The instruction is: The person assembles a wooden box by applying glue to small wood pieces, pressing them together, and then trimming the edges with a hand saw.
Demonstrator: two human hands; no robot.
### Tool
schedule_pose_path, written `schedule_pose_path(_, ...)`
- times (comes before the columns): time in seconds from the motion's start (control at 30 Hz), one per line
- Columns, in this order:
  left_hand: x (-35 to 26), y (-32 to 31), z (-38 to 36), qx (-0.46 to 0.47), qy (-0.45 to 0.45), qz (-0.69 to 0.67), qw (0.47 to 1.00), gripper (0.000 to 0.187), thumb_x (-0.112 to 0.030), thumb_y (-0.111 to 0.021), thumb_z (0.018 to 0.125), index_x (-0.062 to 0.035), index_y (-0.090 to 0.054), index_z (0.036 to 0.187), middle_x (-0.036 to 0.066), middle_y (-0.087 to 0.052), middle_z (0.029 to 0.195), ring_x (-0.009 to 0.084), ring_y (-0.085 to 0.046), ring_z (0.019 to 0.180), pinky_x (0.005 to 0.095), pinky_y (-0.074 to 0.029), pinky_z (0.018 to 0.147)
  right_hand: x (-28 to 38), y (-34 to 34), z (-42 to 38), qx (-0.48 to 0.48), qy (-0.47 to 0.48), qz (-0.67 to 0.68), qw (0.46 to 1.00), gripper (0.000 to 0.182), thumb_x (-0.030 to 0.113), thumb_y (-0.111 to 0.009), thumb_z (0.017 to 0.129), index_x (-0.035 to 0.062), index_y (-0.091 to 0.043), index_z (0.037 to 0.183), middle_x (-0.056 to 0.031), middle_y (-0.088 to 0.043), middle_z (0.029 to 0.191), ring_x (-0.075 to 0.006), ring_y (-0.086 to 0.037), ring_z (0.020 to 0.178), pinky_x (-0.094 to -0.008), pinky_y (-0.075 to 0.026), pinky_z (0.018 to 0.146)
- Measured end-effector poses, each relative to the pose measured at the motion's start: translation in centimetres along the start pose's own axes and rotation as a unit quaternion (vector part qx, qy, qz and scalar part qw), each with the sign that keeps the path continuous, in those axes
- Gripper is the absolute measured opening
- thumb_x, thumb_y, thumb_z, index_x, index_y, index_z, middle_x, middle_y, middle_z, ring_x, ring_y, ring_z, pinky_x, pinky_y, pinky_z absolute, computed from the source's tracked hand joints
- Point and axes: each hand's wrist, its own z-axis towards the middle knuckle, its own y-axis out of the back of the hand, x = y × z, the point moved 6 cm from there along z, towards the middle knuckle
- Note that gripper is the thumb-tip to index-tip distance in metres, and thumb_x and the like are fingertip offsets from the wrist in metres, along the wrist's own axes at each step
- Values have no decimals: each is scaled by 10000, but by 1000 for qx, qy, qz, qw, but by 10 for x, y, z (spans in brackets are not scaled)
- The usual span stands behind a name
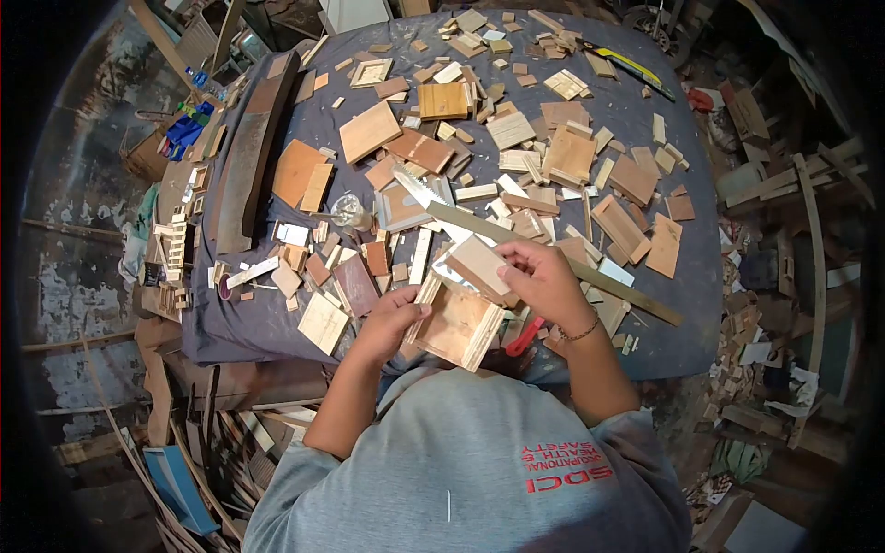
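My left hand (394, 323) grips the left side of a small, open wooden box (482, 339) in front of my chest. The box has layered strip walls and a pale bottom panel. In my right hand (542, 284) is a small rectangular wood panel (476, 264), tilted above the box's far edge, with thumb and fingers closed on its right end. Beyond them, a long wooden strip (636, 298) runs diagonally across the table. A handsaw lies partly hidden under the strip and my work; its toothed blade (417, 185) and red handle (525, 337) show.
Many wood offcuts lie over the dark cloth-covered table (304, 88). A glass jar (350, 212) stands left of the saw blade. Long dark boards (253, 166) line the left side, and a yellow-and-black saw (630, 68) lies at the far right. Scrap wood surrounds the table.
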Motion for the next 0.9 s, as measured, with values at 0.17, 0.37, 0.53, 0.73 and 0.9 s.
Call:
schedule_pose_path(0.17,-8,-11,-4,22,9,-3,1000,272,-162,-596,861,28,-611,1055,6,-623,892,69,-541,793,221,-418,728,1,-6,-4,20,6,-63,998,244,41,-588,851,-42,-632,1076,-2,-640,800,-32,-517,660,-213,-451,600)
schedule_pose_path(0.37,-2,-8,-6,16,8,-22,1000,298,-181,-602,867,36,-605,1071,23,-632,899,83,-562,791,230,-438,724,6,-16,-6,36,-14,-50,998,233,44,-579,857,-55,-634,1060,-20,-645,835,-52,-555,700,-223,-483,639)
schedule_pose_path(0.53,-3,-7,-12,-5,22,-39,999,305,-188,-603,870,38,-602,1074,40,-640,905,95,-580,782,240,-455,712,6,-27,-3,80,38,-68,994,249,74,-569,876,-54,-628,1081,-43,-652,850,-90,-570,750,-258,-484,692)
schedule_pose_path(0.73,6,-4,-12,1,18,-41,999,311,-193,-602,871,39,-598,1079,47,-644,903,107,-601,810,247,-469,746,-1,-44,-4,119,30,-108,987,266,164,-581,879,-4,-645,1075,-147,-677,854,-191,-635,759,-318,-490,731)
schedule_pose_path(0.9,4,-4,-14,-14,-27,-52,998,358,-111,-615,837,22,-562,1165,50,-635,1009,105,-593,877,251,-466,782,4,-49,-9,125,45,-89,987,294,165,-584,880,-4,-629,1117,-154,-670,909,-247,-635,808,-332,-486,764)
